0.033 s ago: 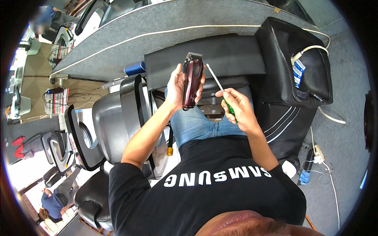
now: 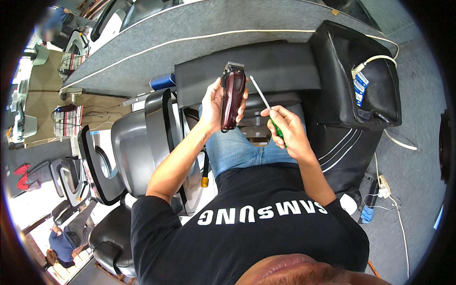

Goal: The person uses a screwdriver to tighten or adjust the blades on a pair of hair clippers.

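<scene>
Upright in my left hand (image 2: 212, 105) is a dark red hair clipper (image 2: 233, 100), its metal blade end pointing away from me. My fingers wrap round its body from both sides. My right hand (image 2: 287, 130) is closed round the green handle of a screwdriver (image 2: 261, 95). Its silver shaft slants up and to the left, and the tip is just right of the clipper's blade end, apart from it. Most of the green handle is hidden by my fingers.
A black padded bench (image 2: 256, 66) lies beyond my hands. At right, its black armrest (image 2: 332, 80) carries a blue-and-white packet (image 2: 360, 90) and a white cable plug. Black salon chairs (image 2: 137, 152) stand at left; a blue cylinder (image 2: 163, 81) lies by the bench. Other people appear at far left.
Almost nothing differs. Both hands, the clipper and the screwdriver keep nearly the same places.
</scene>
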